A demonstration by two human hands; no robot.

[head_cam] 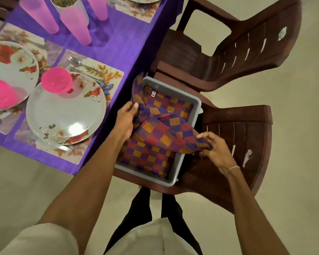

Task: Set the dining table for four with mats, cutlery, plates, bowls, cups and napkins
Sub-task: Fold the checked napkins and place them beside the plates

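On the near brown chair (228,129), just beside the table corner, sits a grey tray (196,111). Checked napkins (145,159) in purple, orange and red lie folded flat inside it.

The top napkin (164,129) hangs raised above the stack, stretched between both hands. The left hand (126,120) grips its left edge, thumb on top and fingers curled under the cloth. The right hand (215,150) pinches the opposite corner between fingertips, over the tray's right rim. A thin bracelet shows at that wrist.

The table wears a purple cloth (122,45). At the nearest place a floral mat (109,74) carries a flowered plate (63,116), with a pink bowl (55,80) at the plate's far rim. A fork (81,70) and a spoon (77,61) lie side by side on the mat beyond the plate. Pink cups (75,24) stand toward the table's middle. A second brown chair (247,52) stands farther along the same side.
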